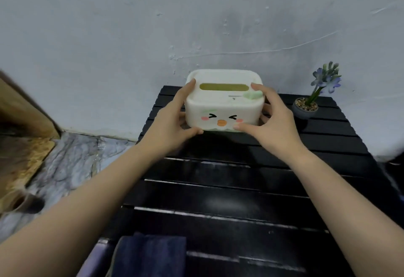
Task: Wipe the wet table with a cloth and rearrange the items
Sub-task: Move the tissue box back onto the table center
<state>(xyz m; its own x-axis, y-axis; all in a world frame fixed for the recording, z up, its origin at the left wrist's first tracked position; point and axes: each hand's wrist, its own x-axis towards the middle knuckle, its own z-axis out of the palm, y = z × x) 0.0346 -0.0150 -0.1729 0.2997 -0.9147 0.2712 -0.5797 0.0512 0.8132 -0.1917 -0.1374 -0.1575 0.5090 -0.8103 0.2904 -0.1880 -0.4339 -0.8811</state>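
Note:
A cream tissue box (223, 104) with a cartoon face and a slot in its lid sits at the far end of the black slatted table (229, 191), close to the wall. My left hand (172, 119) grips its left side and my right hand (269, 119) grips its right side, thumbs under the front edge. Whether the box rests on the table or is lifted slightly, I cannot tell. A dark blue cloth (150, 255) lies folded at the near left edge of the table.
A small grey pot with a purple artificial flower (306, 106) stands at the far right of the table. The pale wall rises right behind the table. Marbled floor and a wooden panel (24, 110) lie to the left.

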